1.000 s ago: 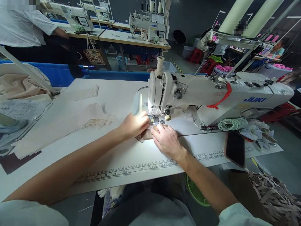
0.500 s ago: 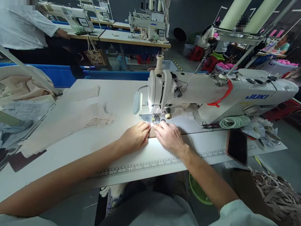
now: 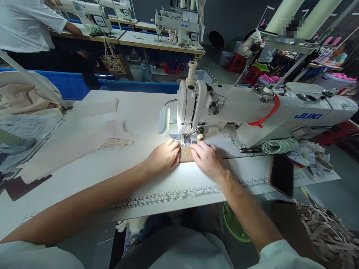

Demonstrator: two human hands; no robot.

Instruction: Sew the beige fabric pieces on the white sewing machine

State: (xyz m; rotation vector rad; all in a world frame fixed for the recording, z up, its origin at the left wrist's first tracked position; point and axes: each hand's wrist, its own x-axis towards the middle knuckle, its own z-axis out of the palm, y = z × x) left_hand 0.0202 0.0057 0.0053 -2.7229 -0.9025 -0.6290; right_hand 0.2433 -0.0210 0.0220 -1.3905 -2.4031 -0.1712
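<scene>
A white sewing machine (image 3: 193, 108) stands in front of me, its lit needle area and presser foot (image 3: 185, 140) just beyond my fingertips. My left hand (image 3: 166, 155) is closed, thumb and fingers pressed together close to the left of the presser foot. To the right, my right hand (image 3: 206, 157) is also closed, fingers curled and tips down on the machine bed. What either hand pinches is too small and partly hidden. Between them shows a tan plate (image 3: 186, 154) with thin white threads across it.
Pale cut fabric pieces (image 3: 81, 140) lie on the left of the table. A phone (image 3: 281, 175), a coil of pale green cord (image 3: 279, 145) and fabric scraps (image 3: 314, 158) are at the right. A printed ruler (image 3: 168, 197) runs along the front edge. Someone in a white shirt (image 3: 25, 28) sits ahead left.
My hands have moved slightly apart, my right hand to the right, baring more of the tan plate. The small white piece seen between the fingertips no longer shows clearly. The view has shifted slightly.
</scene>
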